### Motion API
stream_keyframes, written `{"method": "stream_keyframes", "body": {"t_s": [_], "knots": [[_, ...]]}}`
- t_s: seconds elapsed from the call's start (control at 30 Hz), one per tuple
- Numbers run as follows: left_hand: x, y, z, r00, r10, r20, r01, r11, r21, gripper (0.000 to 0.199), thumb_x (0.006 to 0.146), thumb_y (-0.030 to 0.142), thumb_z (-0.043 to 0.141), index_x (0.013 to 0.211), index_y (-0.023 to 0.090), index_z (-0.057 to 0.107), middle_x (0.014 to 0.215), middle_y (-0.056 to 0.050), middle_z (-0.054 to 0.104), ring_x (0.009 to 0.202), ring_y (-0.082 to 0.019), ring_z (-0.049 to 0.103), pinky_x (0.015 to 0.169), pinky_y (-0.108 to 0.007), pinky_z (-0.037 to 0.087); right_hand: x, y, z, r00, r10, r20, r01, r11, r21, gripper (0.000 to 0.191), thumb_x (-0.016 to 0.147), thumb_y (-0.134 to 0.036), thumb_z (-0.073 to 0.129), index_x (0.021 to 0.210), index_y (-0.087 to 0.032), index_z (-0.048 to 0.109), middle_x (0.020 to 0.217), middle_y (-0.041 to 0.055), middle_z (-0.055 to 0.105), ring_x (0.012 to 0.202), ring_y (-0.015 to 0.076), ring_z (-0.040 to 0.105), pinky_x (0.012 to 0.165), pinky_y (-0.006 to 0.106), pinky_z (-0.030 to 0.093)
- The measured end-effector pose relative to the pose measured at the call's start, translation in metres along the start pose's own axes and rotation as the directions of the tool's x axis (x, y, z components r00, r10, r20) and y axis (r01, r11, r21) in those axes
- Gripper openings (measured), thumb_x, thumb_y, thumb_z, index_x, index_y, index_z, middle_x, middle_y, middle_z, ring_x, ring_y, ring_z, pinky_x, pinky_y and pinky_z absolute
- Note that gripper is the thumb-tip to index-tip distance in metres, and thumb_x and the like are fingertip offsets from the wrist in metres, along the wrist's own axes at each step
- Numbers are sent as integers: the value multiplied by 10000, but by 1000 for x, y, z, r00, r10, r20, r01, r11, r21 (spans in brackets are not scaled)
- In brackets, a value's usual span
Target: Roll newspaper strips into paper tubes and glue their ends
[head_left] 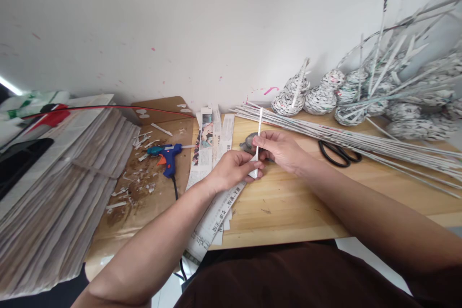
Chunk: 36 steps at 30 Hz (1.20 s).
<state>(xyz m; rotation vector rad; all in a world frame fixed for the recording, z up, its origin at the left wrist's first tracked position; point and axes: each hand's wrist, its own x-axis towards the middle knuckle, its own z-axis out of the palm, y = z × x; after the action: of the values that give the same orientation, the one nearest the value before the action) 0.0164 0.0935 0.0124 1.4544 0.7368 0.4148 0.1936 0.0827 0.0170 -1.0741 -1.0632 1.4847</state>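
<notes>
The left hand [234, 169] pinches the flared, folded foot of one slim white paper tube [260, 125], the right hand [280, 150] pinching its straight shaft just above, so it stands nearly upright. Just beyond sits one grey lump [247, 144]; left of the hands lie flat newsprint strips [224, 204] and one blue plastic glue gun [173, 152], right of them one pair of scissors [348, 159], thin rods [325, 132] and bulbous woven shapes [319, 101], too overlapped to count.

The rolled strip [260, 121] is matt paper, the glue gun [172, 151] smooth plastic, the tabletop [288, 214] grained wood.
</notes>
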Motion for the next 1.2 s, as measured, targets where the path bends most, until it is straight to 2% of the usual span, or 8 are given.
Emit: {"method": "stream_keyframes", "body": {"t_s": [0.13, 0.27, 0.43, 0.6, 0.77, 0.93, 1.1, 1.2], "knots": [[-1, 1, 0, 1000, -21, -8, 21, 1000, -15, 380, 811, 468, 654, 931, 113, 716, 854, -98, 717, 822, -187, 674, 712, -291, 567, 0, 1, -2, 991, 32, 132, -26, 999, -43, 302, 734, -444, 753, 826, -159, 712, 672, 17, 664, 518, 109, 567, 495, 246, 449], [-1, 1, 1, 999, -6, 31, 6, 1000, 3, 355, 810, 465, 653, 888, 126, 724, 862, -90, 714, 851, -191, 671, 709, -278, 561, 0, 0, -1, 1000, -14, -22, 14, 1000, -2, 306, 659, -397, 815, 628, -158, 627, 595, -12, 626, 483, 80, 518, 466, 218, 401], [0, 0, 0, 1000, -20, 1, 20, 1000, -15, 357, 803, 462, 660, 885, 119, 721, 837, -87, 711, 821, -190, 672, 702, -294, 568, 0, -1, -2, 990, 40, 134, -38, 999, -12, 316, 710, -445, 769, 816, -155, 704, 701, 28, 682, 545, 116, 577, 520, 252, 459], [0, 0, 1, 999, -16, 30, 16, 1000, 20, 341, 819, 443, 650, 890, 118, 724, 845, -88, 708, 811, -174, 664, 699, -279, 566, 1, 0, -1, 998, -26, -49, 26, 1000, -1, 315, 651, -395, 821, 626, -155, 618, 635, -6, 642, 490, 77, 516, 481, 223, 400], [0, 0, -1, 1000, -18, 7, 18, 1000, -8, 355, 808, 456, 661, 882, 114, 721, 839, -93, 709, 804, -179, 668, 686, -280, 568, 1, -1, -2, 993, 29, 115, -28, 1000, -14, 329, 701, -449, 778, 826, -152, 716, 780, 38, 690, 556, 100, 575, 551, 260, 450], [-1, 1, 0, 999, -23, 48, 24, 1000, -12, 366, 809, 462, 662, 873, 107, 721, 839, -98, 707, 786, -170, 664, 693, -281, 565, 1, 0, -2, 999, -26, -24, 27, 999, 42, 290, 677, -392, 806, 638, -158, 640, 683, -3, 648, 543, 77, 535, 525, 232, 398], [-3, 5, 1, 999, -35, 25, 36, 999, -21, 382, 790, 474, 677, 869, 102, 718, 843, -105, 709, 800, -183, 668, 686, -294, 566, 1, 0, -4, 993, 27, 117, -26, 1000, -6, 304, 710, -429, 775, 807, -148, 714, 792, 34, 687, 596, 100, 572, 585, 264, 430], [-3, 5, 1, 999, -31, 44, 31, 999, -6, 370, 803, 465, 665, 888, 109, 720, 857, -106, 713, 797, -177, 667, 671, -277, 556, 1, 0, -3, 1000, 4, 12, -5, 1000, 19, 286, 656, -381, 822, 657, -154, 648, 692, 1, 657, 533, 81, 521, 542, 254, 395]]}}
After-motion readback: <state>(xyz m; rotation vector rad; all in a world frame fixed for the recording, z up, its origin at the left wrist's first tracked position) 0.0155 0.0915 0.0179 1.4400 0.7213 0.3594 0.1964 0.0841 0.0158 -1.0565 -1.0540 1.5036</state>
